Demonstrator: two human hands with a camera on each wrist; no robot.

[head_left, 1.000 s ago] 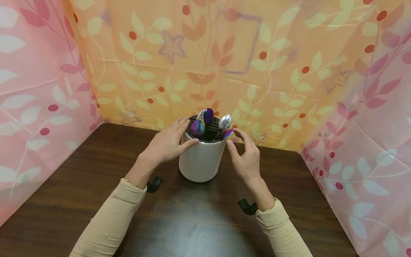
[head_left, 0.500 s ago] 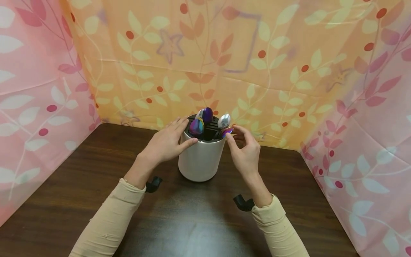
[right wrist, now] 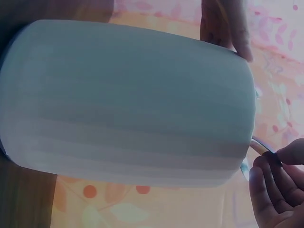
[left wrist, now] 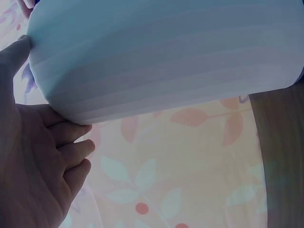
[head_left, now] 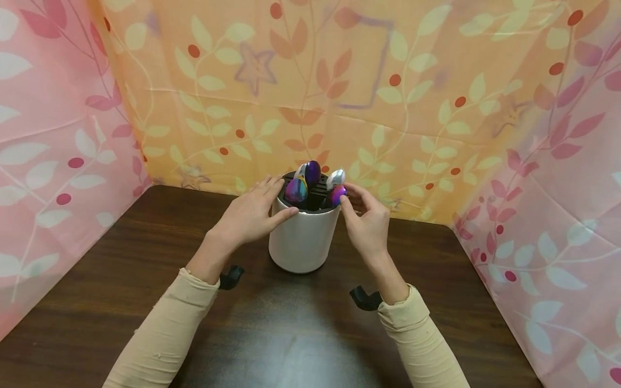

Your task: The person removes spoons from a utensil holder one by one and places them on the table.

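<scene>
A white cutlery holder [head_left: 302, 242] with a black slotted top stands upright on the table. My left hand [head_left: 246, 214] rests against its left side, thumb along the front rim and fingers extended toward the back. In the left wrist view, the fingertips [left wrist: 78, 151] lie at the holder's wall. At the right rim, my right hand [head_left: 367, 225] pinches a purple-pink iridescent spoon [head_left: 338, 194] by its bowl between thumb and fingers. The spoon's handle is hidden inside the holder. Just behind it a silver spoon [head_left: 336, 178] stands bowl-up.
More spoons stand at the holder's left: an iridescent one [head_left: 296, 189], a dark purple one [head_left: 312, 172] and a silver one partly hidden between them. The dark wooden table [head_left: 271, 334] ends at a floral cloth backdrop [head_left: 194, 118] behind and at both sides.
My right hand has moved slightly left and closed thumb and fingers on the iridescent spoon, whose bowl has turned from tilted outward to more upright. My left hand stays at the holder.
</scene>
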